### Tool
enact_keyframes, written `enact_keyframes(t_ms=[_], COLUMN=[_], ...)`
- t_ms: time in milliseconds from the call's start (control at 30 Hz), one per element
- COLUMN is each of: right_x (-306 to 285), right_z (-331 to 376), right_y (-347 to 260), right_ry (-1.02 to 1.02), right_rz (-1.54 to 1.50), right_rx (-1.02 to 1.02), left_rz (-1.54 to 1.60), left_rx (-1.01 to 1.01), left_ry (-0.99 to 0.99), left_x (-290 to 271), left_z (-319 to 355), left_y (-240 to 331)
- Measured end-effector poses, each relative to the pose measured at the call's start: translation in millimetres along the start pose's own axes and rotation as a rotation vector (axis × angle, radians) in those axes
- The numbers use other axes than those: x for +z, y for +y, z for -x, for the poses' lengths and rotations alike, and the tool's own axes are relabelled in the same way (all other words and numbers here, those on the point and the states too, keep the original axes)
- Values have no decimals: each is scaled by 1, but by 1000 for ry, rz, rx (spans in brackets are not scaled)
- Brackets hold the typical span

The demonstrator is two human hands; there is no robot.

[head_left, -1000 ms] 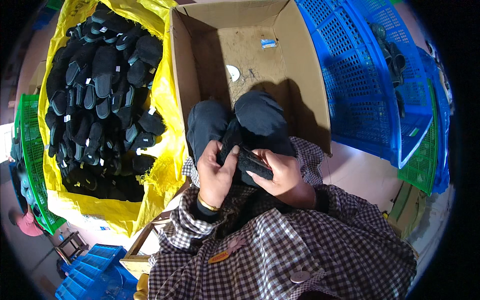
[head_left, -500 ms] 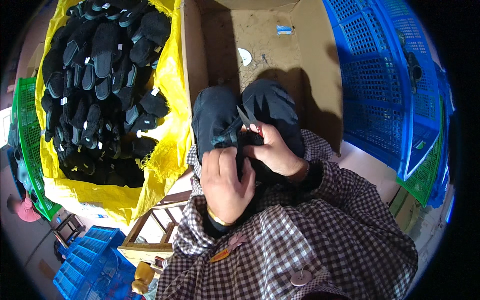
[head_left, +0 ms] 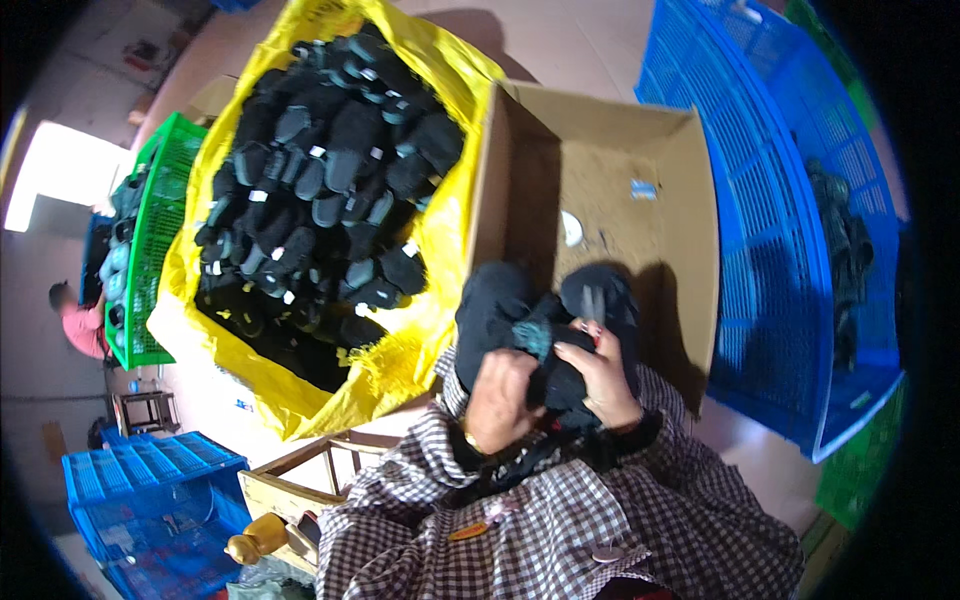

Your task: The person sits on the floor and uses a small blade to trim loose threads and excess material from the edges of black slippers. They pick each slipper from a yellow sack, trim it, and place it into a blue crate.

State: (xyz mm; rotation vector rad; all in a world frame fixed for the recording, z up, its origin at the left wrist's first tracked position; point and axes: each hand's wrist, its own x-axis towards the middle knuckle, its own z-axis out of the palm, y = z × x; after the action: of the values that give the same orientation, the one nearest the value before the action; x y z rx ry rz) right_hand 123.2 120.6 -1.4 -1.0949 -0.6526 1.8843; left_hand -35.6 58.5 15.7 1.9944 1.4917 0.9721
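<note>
Over my lap, my left hand (head_left: 500, 400) is closed on a dark slipper (head_left: 565, 388), black with a grey-green part (head_left: 533, 339) showing at its far end. My right hand (head_left: 606, 382) grips a small pair of scissors (head_left: 593, 308) with red on the handles, blades pointing away from me. The fingers of that hand also rest against the slipper's right side. Much of the slipper is hidden by my hands and merges with my dark trousers.
A yellow sack (head_left: 450, 250) full of black slippers (head_left: 345, 150) stands ahead on the left. Beyond my knees lies an open cardboard box (head_left: 610, 115) with scraps inside. Blue crates (head_left: 765, 240) stand right; a green crate (head_left: 160, 240), a blue crate (head_left: 150, 465) and a wooden stool (head_left: 290, 477) left.
My view has swung, so sack, box and hands sit lower and farther right. The slipper has turned in my hands, showing more black at the near side. The scissors remain in my right hand.
</note>
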Motion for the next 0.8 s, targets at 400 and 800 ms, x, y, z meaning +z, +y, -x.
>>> enact_keyframes(t_ms=[400,800], right_x=[7,-35], right_z=[39,-2], right_y=[-12,-66], right_ry=[335,-521], right_rz=[187,873], right_rx=[86,70], left_rz=[69,35], left_rx=[-43,-49], left_ry=[142,145], left_x=[29,34], left_z=[20,20], left_y=[20,6])
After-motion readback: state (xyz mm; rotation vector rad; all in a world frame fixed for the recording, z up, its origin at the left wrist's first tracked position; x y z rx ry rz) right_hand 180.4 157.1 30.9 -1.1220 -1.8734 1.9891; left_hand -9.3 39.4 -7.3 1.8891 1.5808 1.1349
